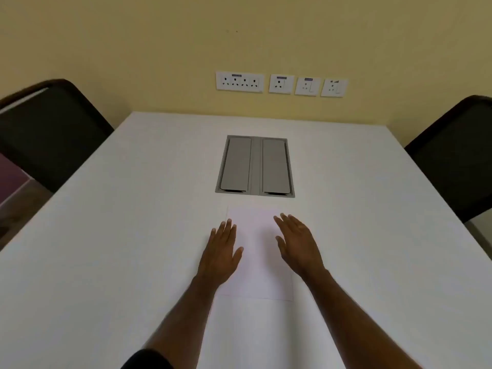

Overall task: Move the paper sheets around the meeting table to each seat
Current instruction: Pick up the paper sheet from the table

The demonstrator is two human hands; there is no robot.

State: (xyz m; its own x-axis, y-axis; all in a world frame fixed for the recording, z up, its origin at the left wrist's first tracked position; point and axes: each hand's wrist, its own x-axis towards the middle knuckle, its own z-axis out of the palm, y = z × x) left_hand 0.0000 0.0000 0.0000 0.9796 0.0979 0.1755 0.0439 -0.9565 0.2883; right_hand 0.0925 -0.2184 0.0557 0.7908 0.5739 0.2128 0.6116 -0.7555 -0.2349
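Note:
White paper sheets (259, 251) lie flat in the middle of the white meeting table (119, 235), just in front of the grey cable box. How many sheets are stacked I cannot tell. My left hand (222, 253) rests palm down over the paper's left edge, fingers stretched out. My right hand (299, 242) hovers or rests over the paper's right edge, fingers slightly spread. Neither hand grips anything.
A grey two-lid cable box (255, 166) is set into the table beyond the paper. One black chair (50, 134) stands at the table's left side, another black chair (458, 155) at the right. Wall sockets (279, 83) sit on the yellow wall behind.

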